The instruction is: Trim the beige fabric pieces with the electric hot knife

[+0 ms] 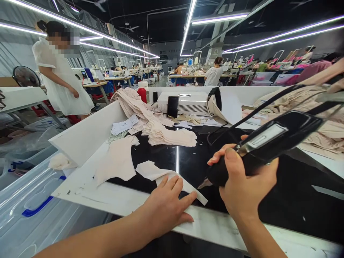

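hands at a cutting table [88, 197].
left hand [163, 208] flat, pinning a cloth strip [161, 173]; right hand [242, 182] gripping a black tool [268, 143].

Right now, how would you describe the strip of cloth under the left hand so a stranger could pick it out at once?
Start at the black worktable with its white front edge, and go to the near edge, where the left hand lies flat. Its fingers press a pale cloth strip running diagonally over the black surface. Unlike the wider piece to its left and the stack behind, it is narrow, single, and pinned by a hand.
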`<state>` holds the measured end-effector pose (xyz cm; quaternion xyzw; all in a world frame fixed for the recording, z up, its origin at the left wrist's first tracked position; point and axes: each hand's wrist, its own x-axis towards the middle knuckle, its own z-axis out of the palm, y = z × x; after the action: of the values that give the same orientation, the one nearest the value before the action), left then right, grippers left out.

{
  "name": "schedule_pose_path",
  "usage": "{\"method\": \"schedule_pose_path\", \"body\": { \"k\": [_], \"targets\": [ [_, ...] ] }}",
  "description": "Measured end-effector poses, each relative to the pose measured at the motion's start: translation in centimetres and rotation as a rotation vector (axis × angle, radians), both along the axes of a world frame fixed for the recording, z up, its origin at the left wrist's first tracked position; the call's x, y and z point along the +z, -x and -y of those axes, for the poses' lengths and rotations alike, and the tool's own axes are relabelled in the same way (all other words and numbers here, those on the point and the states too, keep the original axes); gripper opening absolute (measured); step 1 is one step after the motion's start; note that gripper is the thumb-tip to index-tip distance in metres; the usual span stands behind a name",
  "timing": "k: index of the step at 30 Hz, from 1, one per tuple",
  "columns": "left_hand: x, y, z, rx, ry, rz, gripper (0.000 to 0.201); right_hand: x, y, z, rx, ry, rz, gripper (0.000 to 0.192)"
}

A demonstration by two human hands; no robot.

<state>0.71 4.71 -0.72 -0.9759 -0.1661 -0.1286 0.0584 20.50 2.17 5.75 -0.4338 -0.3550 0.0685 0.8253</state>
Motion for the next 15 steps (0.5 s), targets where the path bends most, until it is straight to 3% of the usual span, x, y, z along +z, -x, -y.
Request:
{"method": "schedule_pose_path", "body": {
  "k": [6, 15],
  "targets": [
    [0.0, 0.4, -0.6, -0.052, 0.031, 0.047, 0.069, -0.4, 0.2, -2.0, 0.086, -0.03, 0.004, 0.053],
    [-0.3, 0.6, -0.8, -0.079, 0.077, 0.124, 0.071, -0.8, 0.7, -2.6, 0.151, -0.031, -0.008, 0.054]
  ]
}}
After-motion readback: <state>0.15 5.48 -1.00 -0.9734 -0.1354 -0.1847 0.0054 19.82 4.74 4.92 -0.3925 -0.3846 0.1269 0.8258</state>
